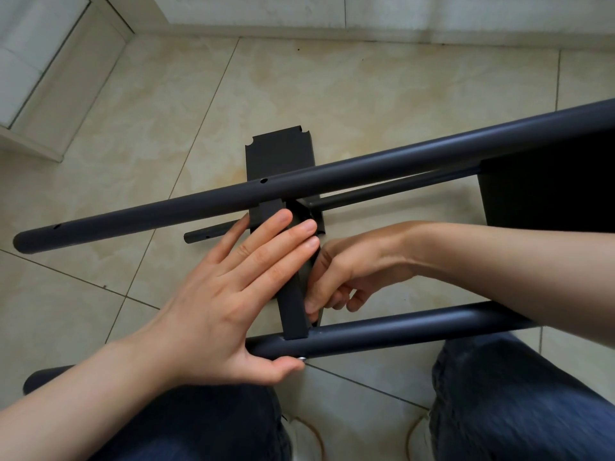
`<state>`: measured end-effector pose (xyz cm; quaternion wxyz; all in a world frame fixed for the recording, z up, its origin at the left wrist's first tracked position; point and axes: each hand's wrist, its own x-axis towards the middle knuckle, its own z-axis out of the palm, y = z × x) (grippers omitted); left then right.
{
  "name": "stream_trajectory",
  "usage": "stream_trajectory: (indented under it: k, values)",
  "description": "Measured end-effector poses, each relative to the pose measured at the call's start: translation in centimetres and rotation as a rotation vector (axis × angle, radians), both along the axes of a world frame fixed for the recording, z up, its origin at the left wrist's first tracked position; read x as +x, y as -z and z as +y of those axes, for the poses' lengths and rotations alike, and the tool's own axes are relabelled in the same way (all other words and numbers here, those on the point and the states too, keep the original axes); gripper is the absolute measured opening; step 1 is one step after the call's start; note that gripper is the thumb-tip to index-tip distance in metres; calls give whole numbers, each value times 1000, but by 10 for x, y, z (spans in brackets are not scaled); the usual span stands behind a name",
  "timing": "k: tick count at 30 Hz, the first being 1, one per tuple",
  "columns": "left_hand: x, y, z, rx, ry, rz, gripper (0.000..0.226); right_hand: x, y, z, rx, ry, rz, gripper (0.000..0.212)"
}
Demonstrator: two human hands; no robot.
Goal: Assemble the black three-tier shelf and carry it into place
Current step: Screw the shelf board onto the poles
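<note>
Shelf (pixel 332 176) is lying sideways over the tiled floor (pixel 366 94), tubes running roughly 9 to 3 o'clock. Left hand (pixel 216 304) is pressing flat, fingers straight, on the black panel (pixel 293 307) at centre, its thumb reaching under the near tube (pixel 416 327) by a screw (pixel 302 358). Right hand (pixel 349 271) is curling against the panel's 3 o'clock side, just beside the left fingertips; can't tell what it's gripping.
</note>
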<state>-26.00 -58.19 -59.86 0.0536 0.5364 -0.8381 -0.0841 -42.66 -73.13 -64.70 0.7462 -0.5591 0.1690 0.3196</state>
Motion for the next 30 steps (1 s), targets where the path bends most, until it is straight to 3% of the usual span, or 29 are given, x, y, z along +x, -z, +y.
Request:
stream_trajectory:
  k: [7,11,19,25,30]
  values:
    - [-1,-1,0,7,1,-1,107,3,5,7,9,50,-22,26]
    - [-1,-1,0,12,-2,6,107,0,2,1,23,18,-15,12]
    - [-1,0,1,19,-2,11,107,2,2,5,-72,0,-20,20]
    - [-1,-1,0,19,-2,18,106,3,4,7,3,66,-56,25]
    - [-2,0,1,16,-5,28,105,2,3,6,-83,41,-53,13]
